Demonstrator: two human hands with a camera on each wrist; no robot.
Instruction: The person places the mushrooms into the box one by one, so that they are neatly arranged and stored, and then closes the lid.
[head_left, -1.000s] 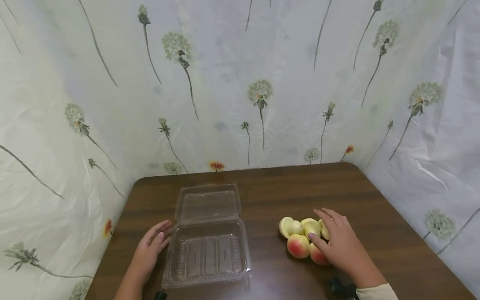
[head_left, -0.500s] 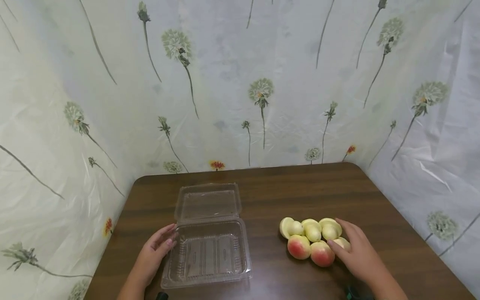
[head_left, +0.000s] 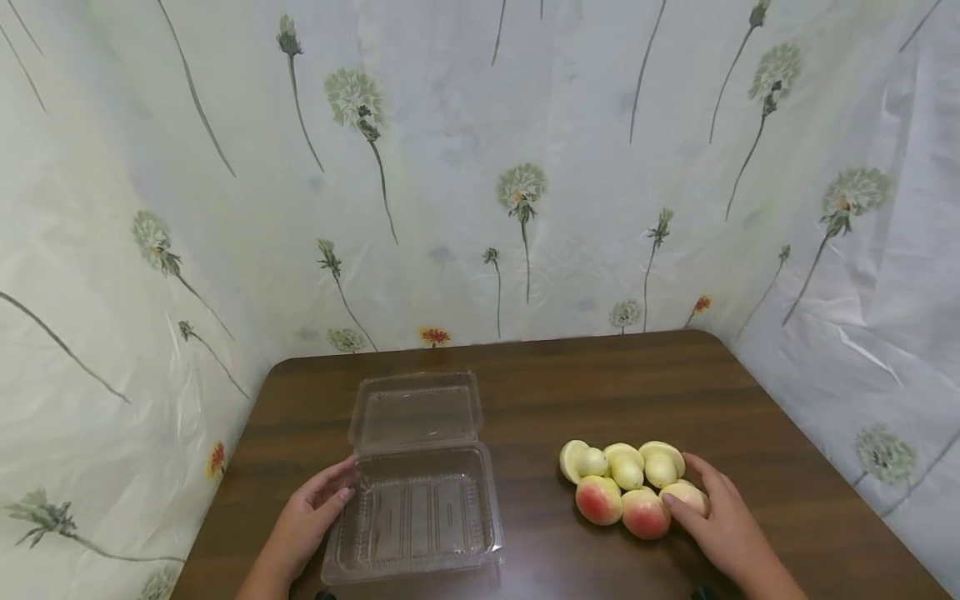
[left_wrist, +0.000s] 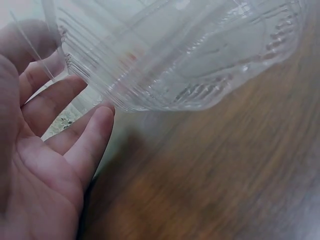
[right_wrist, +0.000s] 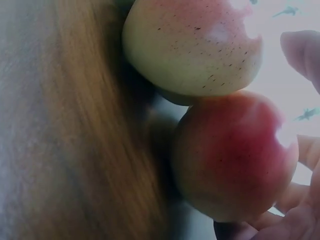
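An open clear plastic clamshell box (head_left: 495, 500) lies on the table at left, its lid (head_left: 416, 408) folded back. My left hand (head_left: 306, 517) rests at the box's left side; in the left wrist view its loosely bent fingers (left_wrist: 55, 102) and thumb meet the clear wall. On the right sit several mushroom-shaped pieces, pale yellow with stems at the back (head_left: 624, 467), and rounded red-and-yellow ones (head_left: 645, 512) in front. My right hand (head_left: 723, 517) is around the front right piece (head_left: 686, 497). In the right wrist view the thumb (right_wrist: 302, 52) stands apart from the red piece (right_wrist: 235, 155); fingers are beside it.
A dark brown wooden table (head_left: 540, 400) carries everything. Behind and on both sides hangs a pale sheet (head_left: 450, 208) printed with dandelions. Bare wood separates the box from the pieces.
My right hand has moved from over the pieces to their right end, uncovering more of them. My left hand has come right, against the box's side. The box and pieces stay put.
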